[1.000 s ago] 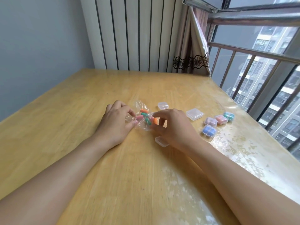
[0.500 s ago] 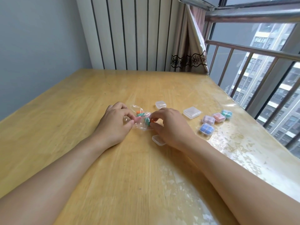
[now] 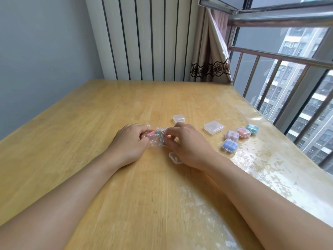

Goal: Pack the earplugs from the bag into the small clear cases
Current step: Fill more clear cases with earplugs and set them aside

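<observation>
A small clear zip bag (image 3: pixel 157 138) with several coloured earplugs lies on the wooden table (image 3: pixel 90 134) between my hands. My left hand (image 3: pixel 128 144) pinches its left end. My right hand (image 3: pixel 187 143) pinches the bag's mouth at the right, where an orange earplug (image 3: pixel 168 136) shows between the fingers. A small clear case (image 3: pixel 174 158) lies partly hidden under my right hand. Another empty small case (image 3: pixel 179 118) stands just beyond the bag.
To the right lie a larger clear case (image 3: pixel 213 127) and several small cases holding earplugs: purple (image 3: pixel 232 135), pink (image 3: pixel 243 132), teal (image 3: pixel 252 129) and blue (image 3: pixel 230 145). The table's right edge runs along a window with railing (image 3: pixel 281 58).
Both hands have drawn closer together on the bag, which is now more bunched up. The view has shifted slightly.
</observation>
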A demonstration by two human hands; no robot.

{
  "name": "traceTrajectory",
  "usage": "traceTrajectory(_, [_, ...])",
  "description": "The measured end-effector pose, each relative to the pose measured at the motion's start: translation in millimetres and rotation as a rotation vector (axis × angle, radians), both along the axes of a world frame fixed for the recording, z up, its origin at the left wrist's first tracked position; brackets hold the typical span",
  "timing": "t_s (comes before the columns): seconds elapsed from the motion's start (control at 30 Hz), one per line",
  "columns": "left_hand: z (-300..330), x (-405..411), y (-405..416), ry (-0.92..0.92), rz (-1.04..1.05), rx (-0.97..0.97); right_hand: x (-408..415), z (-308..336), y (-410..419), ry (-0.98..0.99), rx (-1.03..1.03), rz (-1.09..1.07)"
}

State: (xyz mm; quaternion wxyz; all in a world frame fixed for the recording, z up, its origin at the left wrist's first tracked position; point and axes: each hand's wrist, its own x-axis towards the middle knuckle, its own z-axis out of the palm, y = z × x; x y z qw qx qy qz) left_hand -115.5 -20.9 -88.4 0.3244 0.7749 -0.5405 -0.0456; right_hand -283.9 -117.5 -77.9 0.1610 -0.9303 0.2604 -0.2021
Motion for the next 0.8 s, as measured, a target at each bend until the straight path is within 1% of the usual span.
traceTrajectory(0.1, [0.6,-1.0,-0.5,0.04,-0.003,-0.017,1.3,0.5,0.8,0.017,-0.013,-0.022])
traceTrajectory(0.23, [-1.5,-1.6,0.5,0.002,-0.034,-0.05,1.9,1.3,2.2,0.004,-0.026,-0.039])
traceTrajectory(0.5, [-2.3,-0.2,-1.0,-0.031,-0.038,-0.011,2.3,1.3,5.7,-0.028,-0.06,-0.078])
traceTrajectory(0.63, [-4.7,2.8,-2.3,-0.055,-0.025,0.023,2.3,0.6,5.4,0.025,-0.041,-0.064])
traceTrajectory(0.8, [-4.5,3.1,-2.1,-0.059,-0.021,0.021,0.8,0.4,8.7,0.035,-0.09,-0.057])
